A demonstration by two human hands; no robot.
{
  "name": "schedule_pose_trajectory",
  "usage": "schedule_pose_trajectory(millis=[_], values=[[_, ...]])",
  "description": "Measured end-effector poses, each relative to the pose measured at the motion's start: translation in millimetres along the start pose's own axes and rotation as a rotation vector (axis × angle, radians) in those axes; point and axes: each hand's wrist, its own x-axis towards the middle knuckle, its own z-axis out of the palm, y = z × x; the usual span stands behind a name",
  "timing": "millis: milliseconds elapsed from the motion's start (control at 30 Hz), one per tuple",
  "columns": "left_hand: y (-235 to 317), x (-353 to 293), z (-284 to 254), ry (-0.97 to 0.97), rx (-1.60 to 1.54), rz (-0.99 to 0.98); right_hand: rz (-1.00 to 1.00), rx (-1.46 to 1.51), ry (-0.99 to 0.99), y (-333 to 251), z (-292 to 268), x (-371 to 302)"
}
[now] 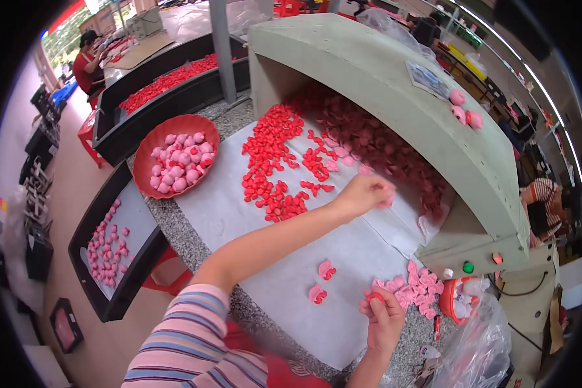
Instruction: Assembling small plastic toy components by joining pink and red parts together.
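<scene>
Striped sleeve [187,330] partly out of frame, pink piece [387,194] in left hand [361,196] indistinct.

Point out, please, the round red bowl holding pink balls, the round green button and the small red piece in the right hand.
Round red bowl [142,163]: head view, left wall.
Round green button [467,267]: head view, front face.
Small red piece [374,297]: head view, exposed side.

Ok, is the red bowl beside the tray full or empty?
Partly full: the red bowl holds a pile of pink balls, with bare wall showing around them.
</scene>
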Motion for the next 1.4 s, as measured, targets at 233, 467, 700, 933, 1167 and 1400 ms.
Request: schedule_pose_trajectory(millis=[233,467,700,933,1167,1400], values=[[25.7,-164.7,7.9,-0.158,-0.596,-0.511,-0.144,-0.062,-0.004,-19.1,5.3,-22.7],[33.2,-187.3,39.2,-0.159,-0.237,-0.191,-0.293,-0.177,-0.074,-32.1,2.3,-47.7],[36.4,-187.0,40.0,-0.272,-0.041,-0.03,-0.363,-0.371,-0.137,-34.4,-0.6,-50.6],[30.5,-183.5,40.9,-0.207,-0.042,-0.094,-0.451,-0.6,-0.025,-38.2,7.8,-48.3],[47.4,-162.2,21.5,-0.501,0.159,-0.104,-0.238,-0.638,-0.223,-47.7,5.8,-50.2],[55.2,-171.7,21.8,-0.442,-0.047,-0.288,-0.347,-0.565,-0.183,-35.4,12.6,-48.2]])
